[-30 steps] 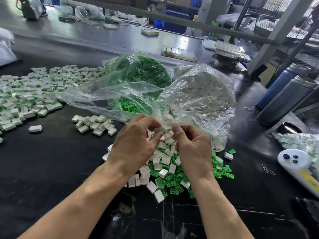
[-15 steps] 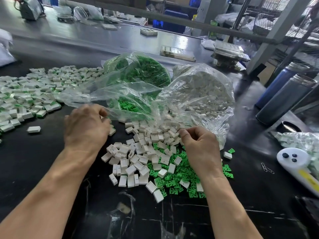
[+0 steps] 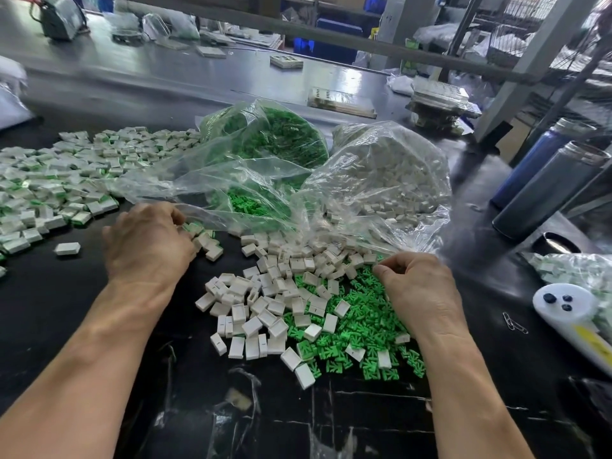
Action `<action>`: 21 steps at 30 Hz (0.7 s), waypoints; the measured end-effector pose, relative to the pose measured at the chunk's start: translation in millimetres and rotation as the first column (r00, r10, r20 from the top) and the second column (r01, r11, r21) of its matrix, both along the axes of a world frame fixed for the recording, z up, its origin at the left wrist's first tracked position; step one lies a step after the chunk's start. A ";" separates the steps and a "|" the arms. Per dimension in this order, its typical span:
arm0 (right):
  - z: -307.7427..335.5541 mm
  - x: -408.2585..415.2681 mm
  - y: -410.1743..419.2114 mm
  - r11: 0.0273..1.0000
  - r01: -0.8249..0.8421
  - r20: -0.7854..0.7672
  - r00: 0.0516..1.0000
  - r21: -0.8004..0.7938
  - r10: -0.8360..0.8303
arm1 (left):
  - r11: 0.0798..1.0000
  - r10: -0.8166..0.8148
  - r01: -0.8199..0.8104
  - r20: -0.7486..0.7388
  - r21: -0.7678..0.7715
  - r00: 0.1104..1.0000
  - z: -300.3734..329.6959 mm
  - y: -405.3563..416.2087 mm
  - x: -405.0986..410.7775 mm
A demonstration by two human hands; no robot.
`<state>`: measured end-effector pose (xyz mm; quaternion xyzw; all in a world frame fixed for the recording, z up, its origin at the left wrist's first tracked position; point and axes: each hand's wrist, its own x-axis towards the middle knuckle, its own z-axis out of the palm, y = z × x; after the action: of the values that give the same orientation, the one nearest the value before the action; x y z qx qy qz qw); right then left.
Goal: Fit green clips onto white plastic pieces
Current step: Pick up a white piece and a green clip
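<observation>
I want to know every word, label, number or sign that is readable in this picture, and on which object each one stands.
No text can be read in this view.
White device at the right edge: a yellow label with dark marks, too blurred to read.
Its three dark buttons: no readable symbols.
White plastic pieces, green clips, the two bottles: no print visible.

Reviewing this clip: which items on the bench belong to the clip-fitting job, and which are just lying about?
Part of the job:
loose green clips
loose white pieces
bag of green clips
bag of white pieces
finished pile
left hand
right hand

Lying about:
two flasks
white remote
paper clips
</observation>
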<state>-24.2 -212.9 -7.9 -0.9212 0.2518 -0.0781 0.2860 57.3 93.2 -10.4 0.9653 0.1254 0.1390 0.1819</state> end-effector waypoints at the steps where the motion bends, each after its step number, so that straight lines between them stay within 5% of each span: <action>1: 0.9 -0.1 -0.2 1.000 0.001 -0.011 1.000 0.001 -0.001 | 1.000 0.003 -0.003 -0.003 0.002 1.000 0.5 -0.5 -0.1; 7: 4.6 -2.9 2.5 0.999 -0.043 -0.045 0.998 0.005 0.043 | 0.996 -0.059 0.060 0.021 -0.065 0.998 7.2 -9.6 -8.0; 15: -4.5 3.1 17.4 0.994 -0.099 -0.101 0.990 -0.039 0.094 | 0.961 -0.269 0.214 -0.424 -0.173 0.865 21.3 -23.4 -22.1; 21: -8.4 8.9 20.9 0.993 -0.082 -0.153 0.986 -0.086 0.068 | 0.917 -0.330 0.203 -0.368 -0.343 0.869 17.3 -33.0 -24.9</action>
<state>-15.2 -192.0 -16.4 -0.9456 0.2339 -0.0096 0.2261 32.4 60.2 6.9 0.9424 0.0449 -0.1181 0.3096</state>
